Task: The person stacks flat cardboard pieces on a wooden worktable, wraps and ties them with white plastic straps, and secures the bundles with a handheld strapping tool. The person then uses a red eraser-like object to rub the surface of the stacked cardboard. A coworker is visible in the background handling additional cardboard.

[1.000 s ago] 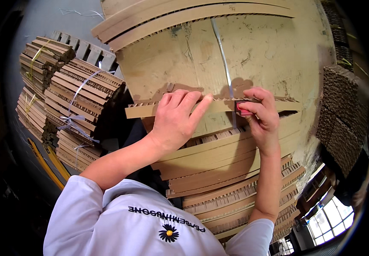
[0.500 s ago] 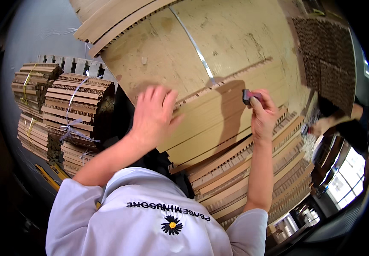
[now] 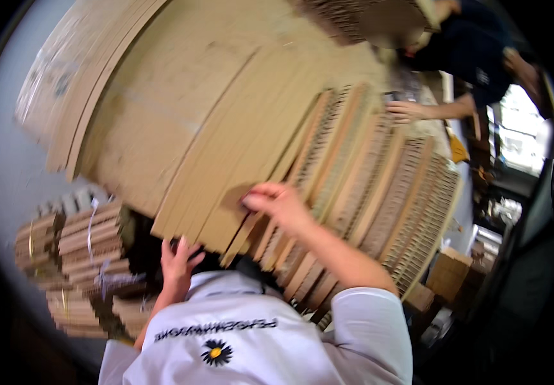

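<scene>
My right hand (image 3: 276, 204) is closed round a small dark-red block-like tool (image 3: 249, 201), mostly hidden by the fingers. It is over a flat sheet of brown cardboard (image 3: 226, 147) scored with long parallel lines, close to a narrow strip at the sheet's right side. My left hand (image 3: 179, 263) is at the sheet's near left corner, fingers apart, with the tips at the edge. Whether they touch the cardboard I cannot tell. Right of the sheet stand several rows of slit cardboard strips (image 3: 360, 186), packed side by side.
A co-worker's hand (image 3: 408, 111) reaches toward the far end of the strip rows. Tied bundles of cardboard strips (image 3: 91, 240) are stacked at the lower left. Long boards (image 3: 107, 77) lie at the upper left, and brown boxes (image 3: 449, 273) at the right.
The view has turned. My right hand has come from above the board to low over the sheet, near its right side. My left hand has gone from over the board to its near corner.
</scene>
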A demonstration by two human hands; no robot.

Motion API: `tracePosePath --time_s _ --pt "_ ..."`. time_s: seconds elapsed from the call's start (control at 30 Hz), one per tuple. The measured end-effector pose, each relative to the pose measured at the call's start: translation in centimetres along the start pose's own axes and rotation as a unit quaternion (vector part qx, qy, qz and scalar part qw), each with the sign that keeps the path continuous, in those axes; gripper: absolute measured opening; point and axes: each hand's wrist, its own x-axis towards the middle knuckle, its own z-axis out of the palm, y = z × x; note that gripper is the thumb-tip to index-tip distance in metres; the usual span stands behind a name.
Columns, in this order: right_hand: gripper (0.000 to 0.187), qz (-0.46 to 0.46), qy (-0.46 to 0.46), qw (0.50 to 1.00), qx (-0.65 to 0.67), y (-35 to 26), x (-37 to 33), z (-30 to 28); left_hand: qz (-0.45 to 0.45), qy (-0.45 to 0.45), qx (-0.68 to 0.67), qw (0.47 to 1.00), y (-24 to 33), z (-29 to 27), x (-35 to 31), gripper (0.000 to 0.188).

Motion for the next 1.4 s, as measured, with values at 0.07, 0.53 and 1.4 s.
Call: tracePosePath --time_s 0.07,0.53,1.4 --pt "0.018 -0.028 0.041 0.996 -0.079 1.7 -0.2 0.0 -0.034 -0.015 0.036 0.999 -0.4 0.5 0.4 0.046" --pt "0.023 -0.11 0.136 0.983 0.053 -1.2 2.8 1.9 -0.024 -0.045 0.041 0.998 -0.3 -1.2 2.0 0.024" --pt "0.02 -0.38 -0.106 0.891 -0.224 -11.7 18.2 3.8 0.57 0.175 0.504 0.625 16.1 5.1 12.2 0.023"
